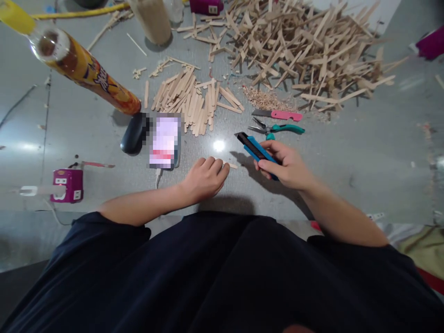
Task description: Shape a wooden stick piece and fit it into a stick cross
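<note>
My right hand (pixel 289 167) grips a blue and black utility knife (pixel 252 146), its tip pointing up and left above the grey table (pixel 364 152). My left hand (pixel 206 176) rests on the table with its fingers curled, pressing down on a small wooden stick (pixel 231 165) whose end sticks out to the right of the fingers. The knife tip hovers just right of that stick. A neat heap of flat wooden sticks (pixel 194 99) lies beyond my hands.
A large loose pile of sticks (pixel 305 46) fills the far right. A pink knife (pixel 279 114), teal pliers (pixel 277 130), sawdust (pixel 265 98), a phone (pixel 165 141), a dark mouse (pixel 132 134), an orange bottle (pixel 86 69) and a magenta power strip (pixel 66 185) lie around.
</note>
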{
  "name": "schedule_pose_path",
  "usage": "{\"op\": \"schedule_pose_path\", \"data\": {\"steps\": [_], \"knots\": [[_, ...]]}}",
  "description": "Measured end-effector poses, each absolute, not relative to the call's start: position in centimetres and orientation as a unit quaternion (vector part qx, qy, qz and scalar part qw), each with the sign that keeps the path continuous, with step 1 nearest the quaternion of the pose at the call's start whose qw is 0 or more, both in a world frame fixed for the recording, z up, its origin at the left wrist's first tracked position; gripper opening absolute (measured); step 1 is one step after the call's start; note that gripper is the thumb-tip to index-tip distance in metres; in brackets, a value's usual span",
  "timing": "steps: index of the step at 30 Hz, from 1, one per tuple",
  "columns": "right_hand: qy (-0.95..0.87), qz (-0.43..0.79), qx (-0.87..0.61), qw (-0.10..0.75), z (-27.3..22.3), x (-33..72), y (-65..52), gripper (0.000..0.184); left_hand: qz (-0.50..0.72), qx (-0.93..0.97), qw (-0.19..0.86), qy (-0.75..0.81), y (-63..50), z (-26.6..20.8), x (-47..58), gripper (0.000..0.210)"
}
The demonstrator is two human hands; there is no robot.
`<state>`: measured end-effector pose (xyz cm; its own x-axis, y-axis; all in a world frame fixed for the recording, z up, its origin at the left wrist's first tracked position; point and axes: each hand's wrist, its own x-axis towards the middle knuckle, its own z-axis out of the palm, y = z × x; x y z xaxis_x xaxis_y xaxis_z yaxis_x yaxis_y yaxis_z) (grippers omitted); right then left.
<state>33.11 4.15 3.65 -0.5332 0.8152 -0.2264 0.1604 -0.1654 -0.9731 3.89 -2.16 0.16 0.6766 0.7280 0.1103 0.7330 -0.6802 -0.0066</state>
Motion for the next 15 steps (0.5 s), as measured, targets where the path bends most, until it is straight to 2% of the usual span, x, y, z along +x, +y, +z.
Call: {"op": "schedule_pose_path", "data": {"steps": [6, 9, 12, 15], "knots": [[-0.628, 0.565, -0.469, 0.256, 3.3, 33.0, 3.9, 0.034, -0.005, -0.913, -0.013, -0.407, -1.6, 2.2, 4.3, 0.043], [-0.686, 0.459, -0.508, 0.246, 2.6, 33.0, 4.0, 0.038, -0.003, -0.903, -0.056, -0.425, -1.1, 4.2, 3.6, 0.042], [-0.757, 0.345, -0.528, 0.173, 2.2, 33.0, 3.9, 0.049, -0.065, -0.868, -0.111, -0.480, 0.2, 6.7, 1.4, 0.034], [-0.802, 0.279, -0.519, 0.102, 2.1, 32.8, 3.7, 0.057, -0.123, -0.838, -0.132, -0.515, 2.7, 9.2, -1.8, 0.036]]}}
